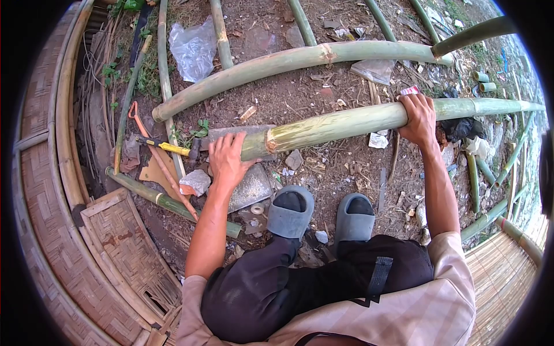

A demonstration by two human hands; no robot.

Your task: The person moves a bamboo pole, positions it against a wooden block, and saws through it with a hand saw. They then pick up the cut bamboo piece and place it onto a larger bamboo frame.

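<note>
The long green bamboo pole (346, 121) lies across the bare ground (323, 173) in front of the squatting person. Its shaved, ragged cut end rests over a flat grey slab (251, 187) near the sandals (288, 210). To work that end well, the pole should probably stay pinned low and level, with the grip far enough out to stop it rolling.

The right hand (418, 118) is at full arm's reach, closed round the pole from above with the knuckles up. The left hand (228, 161) lies palm down at the cut end with its fingers spread and gripping nothing. Whether it presses on the pole or on the grey piece beneath it is unclear. A yellow-handled hammer (167, 147) lies just beside it.
</note>
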